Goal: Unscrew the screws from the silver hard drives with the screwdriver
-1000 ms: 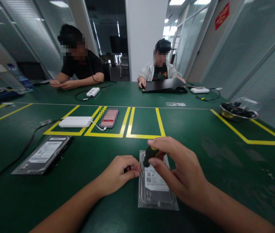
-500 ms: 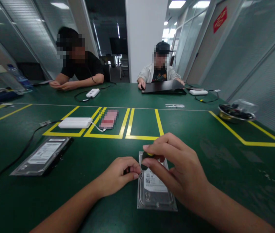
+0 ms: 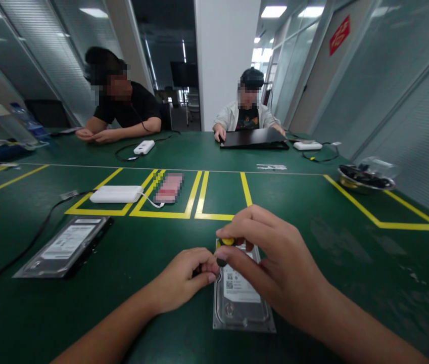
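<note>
A hard drive (image 3: 242,308) with a white label lies on the green table in front of me. My right hand (image 3: 271,253) is over its upper part, thumb and fingers closed on a small black and yellow tool (image 3: 228,241), perhaps a screwdriver handle; its tip is hidden. Beside the drive's left edge, my left hand (image 3: 187,275) has its thumb and fingers pinched together near the tool. What it holds, if anything, is too small to name. A second hard drive (image 3: 68,245) rests to the left.
Beyond the hands are a white power bank (image 3: 116,194), a cabled pink phone (image 3: 169,188) and yellow tape outlines. A metal bowl (image 3: 366,181) of dark items stands at the right. Two people sit across the table, one holding a black panel (image 3: 254,138).
The tool in my right hand has turned, so more of its yellow part shows. The right fingers have shifted slightly left. My left hand is almost where it was.
</note>
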Tool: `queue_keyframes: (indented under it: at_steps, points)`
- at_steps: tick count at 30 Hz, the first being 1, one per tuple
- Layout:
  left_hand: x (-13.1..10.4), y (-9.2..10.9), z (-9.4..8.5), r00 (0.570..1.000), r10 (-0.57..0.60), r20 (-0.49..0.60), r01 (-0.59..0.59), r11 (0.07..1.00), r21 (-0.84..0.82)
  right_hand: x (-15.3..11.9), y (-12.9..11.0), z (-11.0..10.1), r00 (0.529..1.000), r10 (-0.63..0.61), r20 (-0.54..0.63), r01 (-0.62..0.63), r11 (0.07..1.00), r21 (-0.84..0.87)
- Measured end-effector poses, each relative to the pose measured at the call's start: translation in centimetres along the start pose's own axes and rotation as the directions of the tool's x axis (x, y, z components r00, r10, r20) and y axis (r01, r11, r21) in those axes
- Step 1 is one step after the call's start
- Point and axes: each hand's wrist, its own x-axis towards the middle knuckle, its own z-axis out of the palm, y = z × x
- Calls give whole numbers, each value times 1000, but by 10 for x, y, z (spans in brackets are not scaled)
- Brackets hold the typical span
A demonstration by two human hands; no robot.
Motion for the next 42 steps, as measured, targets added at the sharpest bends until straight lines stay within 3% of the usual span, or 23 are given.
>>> queue_keyframes:
  at_steps: [7,12,18,24,31,36,42]
  points:
    - [0,3,-1,1000,-6,-12,6,999,42,0,2,2,993,-111,-33,113,992,48]
    - [-1,2,0,1000,-7,-23,9,997,71,1,3,2,997,-78,-16,79,995,60]
    - [-2,2,2,1000,2,-28,0,996,89,0,5,6,988,-143,-51,147,985,90]
    - [-2,5,-1,1000,20,-9,-19,995,95,-1,5,6,997,-62,-44,64,997,48]
    - [-2,1,1,999,39,-15,-37,996,85,-1,5,4,980,-197,-34,200,975,94]
    - [-3,2,1,999,41,-32,-37,992,121,-2,6,6,991,-131,-11,132,987,87]
    - [-2,1,2,999,33,-20,-32,996,85,-2,5,3,987,-159,-17,160,983,90]
